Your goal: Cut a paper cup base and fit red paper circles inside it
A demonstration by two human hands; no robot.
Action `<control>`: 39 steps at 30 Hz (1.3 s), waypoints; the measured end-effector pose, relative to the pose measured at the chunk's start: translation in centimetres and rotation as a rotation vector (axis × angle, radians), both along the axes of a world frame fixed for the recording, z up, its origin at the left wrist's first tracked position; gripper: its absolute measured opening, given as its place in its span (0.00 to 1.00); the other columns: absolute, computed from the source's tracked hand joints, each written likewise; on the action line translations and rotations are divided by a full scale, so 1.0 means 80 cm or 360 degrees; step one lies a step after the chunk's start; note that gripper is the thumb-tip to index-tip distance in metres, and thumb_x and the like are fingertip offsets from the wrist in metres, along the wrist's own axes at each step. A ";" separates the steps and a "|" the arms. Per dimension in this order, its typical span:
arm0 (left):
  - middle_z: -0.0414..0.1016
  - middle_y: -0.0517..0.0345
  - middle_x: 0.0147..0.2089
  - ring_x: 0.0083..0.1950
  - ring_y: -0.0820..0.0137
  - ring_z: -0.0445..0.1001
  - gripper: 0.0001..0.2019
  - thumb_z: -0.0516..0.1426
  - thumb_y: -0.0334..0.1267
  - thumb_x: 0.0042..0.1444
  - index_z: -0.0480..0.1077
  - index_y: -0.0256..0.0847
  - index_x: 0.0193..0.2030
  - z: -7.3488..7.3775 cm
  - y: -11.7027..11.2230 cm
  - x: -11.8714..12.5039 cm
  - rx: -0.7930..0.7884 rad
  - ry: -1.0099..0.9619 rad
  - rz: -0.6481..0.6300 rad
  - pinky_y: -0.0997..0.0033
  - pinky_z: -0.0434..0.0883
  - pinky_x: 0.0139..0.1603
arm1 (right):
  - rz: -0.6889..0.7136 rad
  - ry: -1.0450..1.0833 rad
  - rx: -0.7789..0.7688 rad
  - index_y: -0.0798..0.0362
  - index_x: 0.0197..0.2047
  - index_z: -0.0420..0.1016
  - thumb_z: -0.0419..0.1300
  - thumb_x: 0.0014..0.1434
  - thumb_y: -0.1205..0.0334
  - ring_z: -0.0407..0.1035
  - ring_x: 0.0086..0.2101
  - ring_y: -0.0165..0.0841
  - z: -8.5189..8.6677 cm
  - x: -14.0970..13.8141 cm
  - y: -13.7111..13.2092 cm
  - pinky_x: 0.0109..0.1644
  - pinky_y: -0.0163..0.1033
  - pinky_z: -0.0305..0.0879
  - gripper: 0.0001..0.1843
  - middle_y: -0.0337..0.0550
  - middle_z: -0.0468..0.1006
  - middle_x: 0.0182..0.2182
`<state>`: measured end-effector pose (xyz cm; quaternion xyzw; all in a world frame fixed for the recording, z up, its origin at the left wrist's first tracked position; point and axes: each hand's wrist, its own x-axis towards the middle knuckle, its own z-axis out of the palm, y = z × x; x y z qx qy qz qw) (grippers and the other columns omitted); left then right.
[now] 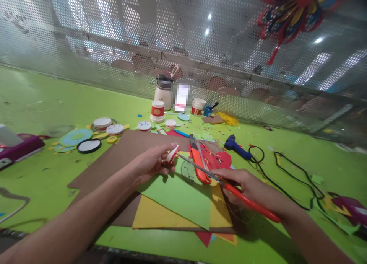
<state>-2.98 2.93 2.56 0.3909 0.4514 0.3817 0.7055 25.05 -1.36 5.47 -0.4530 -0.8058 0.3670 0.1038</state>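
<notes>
Pinched in the fingers of my left hand (153, 162) is a small white disc with a red edge (172, 154), tilted on its side. My right hand (243, 183) is closed on red-handled scissors (243, 199), whose long blades reach left so that the tip meets or nearly meets the disc. Beneath the hands lie green paper (177, 197), yellow paper (163, 214) and brown sheets (114, 157). An orange utility knife (198, 166) and a clear round protractor (188, 170) rest on the stack. Red paper scraps (222, 160) lie beside the knife.
White lids (115, 129) and a black-rimmed disc (89, 145) sit at left. A red and white paper cup (157, 110), a kettle (163, 93) and stacked cups (197, 105) stand at the back. A blue glue gun (237, 147) with a black cord (286, 168) lies right.
</notes>
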 end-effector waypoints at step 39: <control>0.70 0.59 0.26 0.25 0.72 0.73 0.14 0.59 0.49 0.55 0.68 0.38 0.33 -0.005 0.001 -0.001 0.0047 0.0013 -0.0044 0.80 0.64 0.18 | -0.0016 0.0067 -0.0155 0.45 0.61 0.70 0.57 0.53 0.73 0.61 0.27 0.29 0.000 -0.002 -0.002 0.29 0.29 0.60 0.32 0.33 0.68 0.24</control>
